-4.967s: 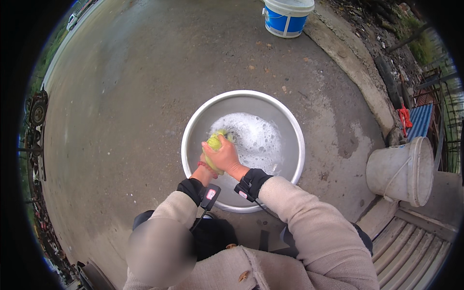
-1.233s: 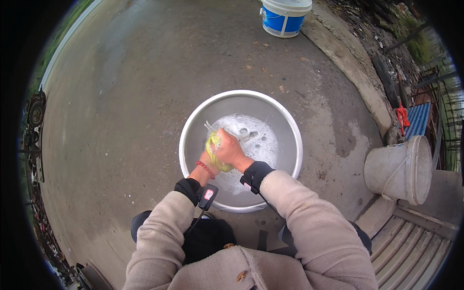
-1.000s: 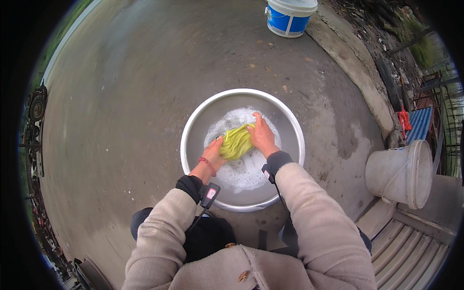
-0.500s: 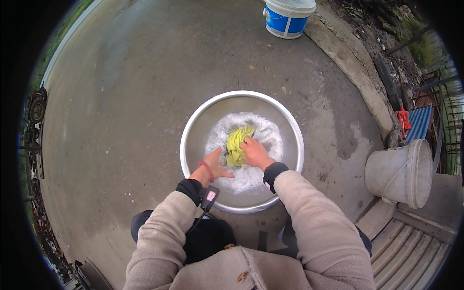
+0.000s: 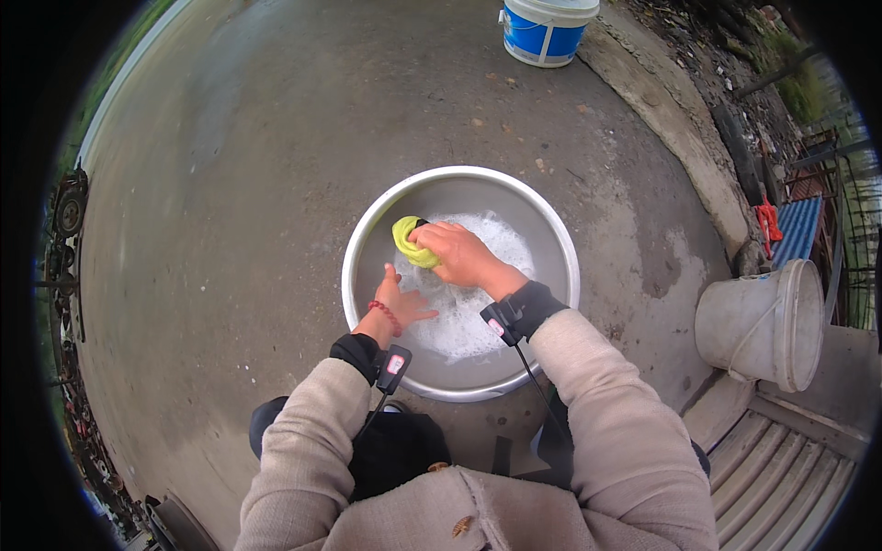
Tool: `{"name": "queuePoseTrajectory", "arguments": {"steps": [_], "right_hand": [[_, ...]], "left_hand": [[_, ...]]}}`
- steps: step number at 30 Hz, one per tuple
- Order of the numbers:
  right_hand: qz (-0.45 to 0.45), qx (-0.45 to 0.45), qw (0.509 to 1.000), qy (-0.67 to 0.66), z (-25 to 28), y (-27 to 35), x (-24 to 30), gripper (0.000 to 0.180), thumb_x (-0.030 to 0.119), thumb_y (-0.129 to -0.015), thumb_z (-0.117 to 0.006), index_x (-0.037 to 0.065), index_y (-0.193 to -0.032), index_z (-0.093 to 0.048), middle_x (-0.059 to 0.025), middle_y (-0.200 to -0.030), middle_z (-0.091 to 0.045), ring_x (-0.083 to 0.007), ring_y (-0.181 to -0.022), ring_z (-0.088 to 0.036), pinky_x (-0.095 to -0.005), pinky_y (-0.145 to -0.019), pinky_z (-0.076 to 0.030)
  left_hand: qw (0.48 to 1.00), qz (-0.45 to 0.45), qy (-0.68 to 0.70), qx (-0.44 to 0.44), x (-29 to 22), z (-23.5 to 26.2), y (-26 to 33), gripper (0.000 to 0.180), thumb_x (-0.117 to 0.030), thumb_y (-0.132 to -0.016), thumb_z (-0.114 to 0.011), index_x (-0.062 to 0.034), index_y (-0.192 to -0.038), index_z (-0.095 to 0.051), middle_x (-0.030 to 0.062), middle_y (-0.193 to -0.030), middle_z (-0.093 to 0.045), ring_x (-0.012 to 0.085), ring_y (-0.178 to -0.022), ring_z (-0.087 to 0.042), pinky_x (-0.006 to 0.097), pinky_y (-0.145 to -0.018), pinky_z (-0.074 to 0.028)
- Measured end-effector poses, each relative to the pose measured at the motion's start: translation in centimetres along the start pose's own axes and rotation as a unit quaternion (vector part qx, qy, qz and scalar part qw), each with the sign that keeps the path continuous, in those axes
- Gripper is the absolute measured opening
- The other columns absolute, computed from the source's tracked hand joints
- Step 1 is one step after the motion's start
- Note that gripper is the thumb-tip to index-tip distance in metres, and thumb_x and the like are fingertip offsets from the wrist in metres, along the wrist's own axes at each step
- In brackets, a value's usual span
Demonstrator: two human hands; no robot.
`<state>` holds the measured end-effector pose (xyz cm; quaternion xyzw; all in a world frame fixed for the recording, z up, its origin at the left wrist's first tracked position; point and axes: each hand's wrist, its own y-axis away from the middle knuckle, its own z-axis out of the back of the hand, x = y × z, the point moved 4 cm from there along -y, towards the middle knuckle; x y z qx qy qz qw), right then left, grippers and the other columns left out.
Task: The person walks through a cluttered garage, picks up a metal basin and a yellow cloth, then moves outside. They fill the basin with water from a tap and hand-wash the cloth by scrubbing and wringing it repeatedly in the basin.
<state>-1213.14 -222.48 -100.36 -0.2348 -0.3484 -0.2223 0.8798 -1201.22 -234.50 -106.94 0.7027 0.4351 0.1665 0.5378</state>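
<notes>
A round metal basin [image 5: 551, 248] sits on the concrete ground [image 5: 248, 184], directly in front of the person and holding soapy water [image 5: 469, 321] with white foam across its middle. The right hand [image 5: 457, 256] is closed around a yellow-green cloth [image 5: 406, 241], gripping it with curled fingers; the cloth is bunched into a wad at the far-left part of the basin, just above the foam and close to the inner wall. The left hand [image 5: 401, 304] holds nothing: its fingers are spread wide and rest on or just over the foam at the near-left side of the basin, close beside the right hand but apart from the cloth. A red band circles the left wrist, and both forearms wear beige sleeves with dark cuffs. A white bucket [image 5: 763, 321] stands well apart to the right, beside ribbed slats [image 5: 781, 477]. A blue-and-white bucket [image 5: 544, 32] stands far ahead, near a raised concrete curb [image 5: 671, 119].
</notes>
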Motion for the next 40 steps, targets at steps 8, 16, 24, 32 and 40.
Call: {"name": "queuePoseTrajectory", "arguments": {"steps": [8, 16, 24, 32, 40], "right_hand": [[-0.311, 0.122, 0.924, 0.185, -3.6, 6.6, -6.0, 0.056, 0.017, -0.078, -0.064, 0.020, -0.131, -0.047, -0.0060, -0.150, -0.027, -0.0341, -0.135, -0.027, -0.0578, -0.094, -0.033], [-0.215, 0.121, 0.938, 0.242, -4.5, 8.9, -4.7, 0.078, 0.033, -0.070, -0.073, 0.023, -0.140, -0.039, -0.0093, -0.148, -0.026, -0.0348, -0.131, -0.029, -0.0512, -0.096, -0.032], [-0.216, -0.086, 0.939, -0.251, -7.8, 4.6, -2.8, 0.046, 0.021, -0.075, -0.070, 0.005, -0.116, -0.056, -0.0168, -0.134, -0.044, -0.0228, -0.120, -0.046, -0.0369, -0.098, -0.039], [-0.172, -0.168, 0.930, -0.280, -8.7, 0.5, 6.4, 0.047, 0.024, -0.073, -0.070, -0.003, -0.108, -0.056, -0.0195, -0.090, -0.065, -0.0306, -0.084, -0.064, -0.0379, -0.075, -0.049], [-0.292, -0.169, 0.933, -0.129, -3.4, 1.6, -3.9, 0.050, 0.030, -0.074, -0.072, -0.003, -0.107, -0.056, -0.0207, -0.081, -0.066, -0.0380, -0.079, -0.065, -0.0435, -0.066, -0.052]], "left_hand": [[1.000, -0.003, 0.009, -0.010, -0.1, 1.0, -0.3, 0.079, -0.064, -0.091, -0.035, -0.0268, -0.148, 0.005, 0.0204, -0.153, -0.001, 0.0404, -0.141, -0.008, 0.070, -0.099, -0.027], [0.999, 0.023, -0.024, -0.023, 0.3, 0.6, -0.5, 0.078, -0.063, -0.091, -0.036, -0.0277, -0.149, 0.004, 0.0209, -0.153, 0.000, 0.0412, -0.141, -0.005, 0.071, -0.098, -0.025], [0.995, 0.059, -0.076, 0.038, 1.0, 0.8, -1.1, 0.077, -0.071, -0.087, -0.030, -0.0244, -0.147, -0.018, 0.0190, -0.150, -0.017, 0.0449, -0.137, -0.016, 0.072, -0.095, -0.028], [0.899, -0.292, -0.274, 0.175, -0.7, 5.3, -2.6, 0.048, -0.047, -0.097, -0.035, -0.0089, -0.121, -0.052, 0.0100, -0.119, -0.057, 0.0245, -0.109, -0.056, 0.041, -0.092, -0.046], [0.981, -0.123, -0.013, 0.147, -0.2, -3.0, -0.7, 0.042, -0.042, -0.092, -0.052, -0.0063, -0.115, -0.055, 0.0090, -0.104, -0.064, 0.0213, -0.086, -0.064, 0.031, -0.079, -0.052]]}}
